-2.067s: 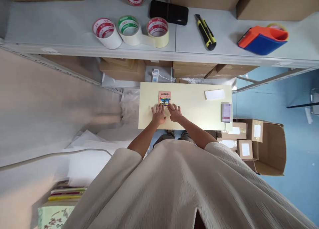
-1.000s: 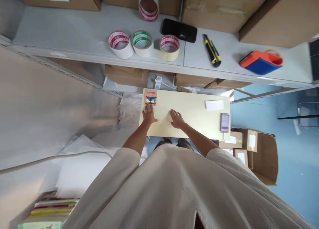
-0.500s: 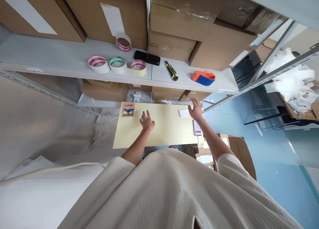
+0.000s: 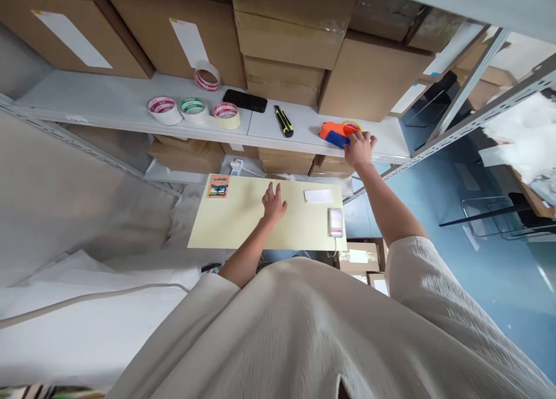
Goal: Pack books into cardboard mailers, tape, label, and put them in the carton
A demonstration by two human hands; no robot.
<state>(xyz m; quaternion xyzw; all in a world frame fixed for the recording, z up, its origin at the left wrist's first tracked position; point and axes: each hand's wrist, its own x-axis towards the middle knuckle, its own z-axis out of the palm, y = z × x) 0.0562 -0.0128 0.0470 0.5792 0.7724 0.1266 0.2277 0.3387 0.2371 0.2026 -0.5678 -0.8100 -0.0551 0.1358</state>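
My right hand (image 4: 360, 149) is at the shelf's front edge, fingers bent over the right end of an orange and blue tape dispenser (image 4: 335, 134). The dispenser rests on the shelf, and a yellow roll shows behind it. Over the middle of the pale yellow tabletop (image 4: 243, 228), my left hand (image 4: 273, 204) is open with fingers spread, holding nothing. A white paper pad (image 4: 318, 196) and a phone with a lit screen and a cable (image 4: 335, 222) lie on the tabletop's right side. At its far left corner is a small colourful picture card (image 4: 218, 187).
On the shelf (image 4: 125, 112) lie several tape rolls (image 4: 164, 110), a black phone (image 4: 245, 100) and a yellow-black box cutter (image 4: 284, 121). Cardboard boxes (image 4: 286, 46) stand behind them. A slotted metal post (image 4: 478, 115) rises at right. More boxes (image 4: 358, 256) sit below the table's right end.
My right hand has moved from above the white pad up to the tape dispenser on the shelf. My left hand has shifted right over the tabletop. The view has shifted slightly.
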